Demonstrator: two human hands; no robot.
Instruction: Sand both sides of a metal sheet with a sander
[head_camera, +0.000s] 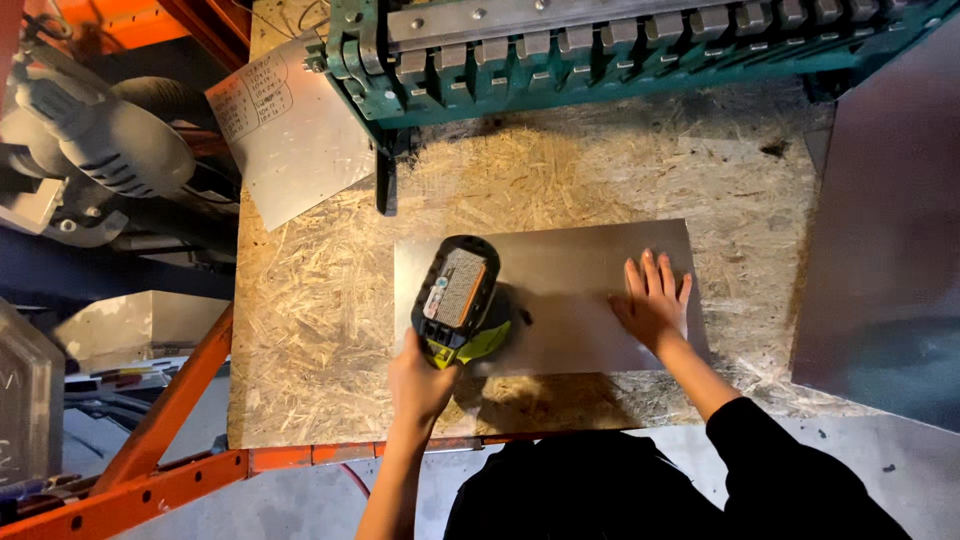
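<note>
A rectangular sheet of bare metal (570, 265) lies flat on a chipboard tabletop (310, 310). My left hand (418, 378) grips the handle of a cordless power tool (458, 295) with a black and yellow-green body and a battery pack on top. The tool stands on the left part of the sheet. My right hand (652, 297) lies flat on the right part of the sheet, fingers spread and pointing away from me.
A green metal machine with a row of steel blocks (600, 45) spans the back of the table. A second metal sheet with handwriting (290, 125) leans at the back left. An orange rack frame (170, 440) and grey tools (100, 140) sit left. A large sheet (890, 230) stands right.
</note>
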